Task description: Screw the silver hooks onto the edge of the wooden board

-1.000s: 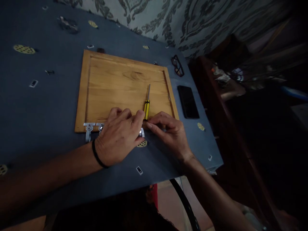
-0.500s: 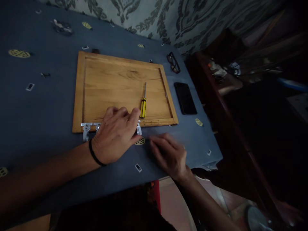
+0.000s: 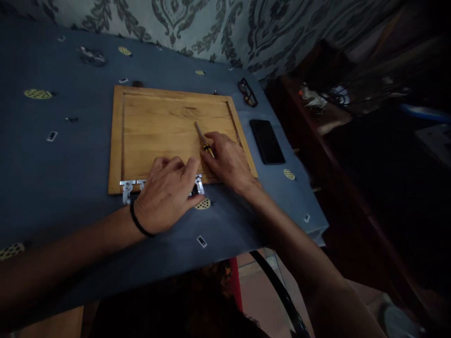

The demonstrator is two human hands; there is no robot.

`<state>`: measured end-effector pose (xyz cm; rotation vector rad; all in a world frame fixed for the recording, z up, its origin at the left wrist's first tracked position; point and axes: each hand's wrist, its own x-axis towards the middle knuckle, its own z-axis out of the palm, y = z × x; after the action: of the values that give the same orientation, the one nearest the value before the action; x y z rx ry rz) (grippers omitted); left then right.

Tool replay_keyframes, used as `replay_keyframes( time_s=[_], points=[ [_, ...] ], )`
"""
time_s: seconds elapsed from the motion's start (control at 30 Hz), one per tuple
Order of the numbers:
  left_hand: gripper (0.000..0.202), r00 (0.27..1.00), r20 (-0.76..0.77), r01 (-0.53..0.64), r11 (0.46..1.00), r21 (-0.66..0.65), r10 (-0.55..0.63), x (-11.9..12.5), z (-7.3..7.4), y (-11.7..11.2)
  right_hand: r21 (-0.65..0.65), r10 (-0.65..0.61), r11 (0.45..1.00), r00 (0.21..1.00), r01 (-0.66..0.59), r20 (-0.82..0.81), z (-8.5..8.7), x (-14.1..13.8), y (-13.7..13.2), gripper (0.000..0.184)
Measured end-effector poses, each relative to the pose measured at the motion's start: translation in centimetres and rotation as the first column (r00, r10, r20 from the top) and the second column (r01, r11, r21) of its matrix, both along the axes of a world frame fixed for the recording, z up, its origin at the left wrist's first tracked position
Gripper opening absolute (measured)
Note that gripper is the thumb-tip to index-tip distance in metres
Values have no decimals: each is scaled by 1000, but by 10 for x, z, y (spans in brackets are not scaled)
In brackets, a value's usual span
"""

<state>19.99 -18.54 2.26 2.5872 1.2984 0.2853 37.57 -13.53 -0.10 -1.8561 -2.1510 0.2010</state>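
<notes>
A framed wooden panel (image 3: 155, 126) lies flat on the blue patterned cloth. Along its near edge sit metal hinges (image 3: 127, 188), partly covered by my left hand (image 3: 167, 192). That hand's fingers are curled over the hardware and its thumb lies by the edge, holding a hinge (image 3: 199, 184) against the wood. My right hand (image 3: 230, 162) is over the panel's right half, closed around the handle of a screwdriver (image 3: 201, 134). The shaft points away to the upper left, and the palm hides most of the yellow handle.
A black phone (image 3: 267, 142) and a pair of glasses (image 3: 248, 92) lie to the panel's right. At the far left are a metal piece (image 3: 92, 56), blurred, and a small screw-like item (image 3: 72, 119). The table's right edge (image 3: 299, 159) borders a dark piece of furniture.
My right hand has moved from the cloth in front of the panel up onto it and taken hold of the screwdriver, now tilted left. The left hand stays at the hinges.
</notes>
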Motion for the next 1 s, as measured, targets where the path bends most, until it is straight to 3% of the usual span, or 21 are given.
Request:
replay_keyframes(
  time_s=[0.1, 0.23, 0.33, 0.43, 0.67, 1.0],
  points=[
    [47, 1000, 0, -3, 1000, -23, 3, 0, 1, 0, 33, 37, 999, 997, -35, -66, 1, 27, -17, 34],
    [46, 1000, 12, 3, 1000, -23, -2, 0, 0, -1, 88, 106, 992, 980, -92, -171, 10, 77, -71, 25],
    [45, 1000, 18, 10, 1000, -22, -10, -1, 0, -1, -57, 209, 974, 966, -220, -154, 17, 102, -112, 26],
    [43, 1000, 8, 8, 999, -41, -7, 0, 0, -1, -97, 275, 952, 950, -290, -147, 16, 106, -133, 28],
    [45, 1000, 4, -2, 999, -33, 2, 1, 1, 0, -2, 347, 938, 938, -347, -14, 5, 76, -116, 26],
    [47, 1000, 9, -8, 1000, -8, 8, 0, -2, 0, -22, 516, 857, 854, -516, 73, 16, 59, -99, 28]
  ],
)
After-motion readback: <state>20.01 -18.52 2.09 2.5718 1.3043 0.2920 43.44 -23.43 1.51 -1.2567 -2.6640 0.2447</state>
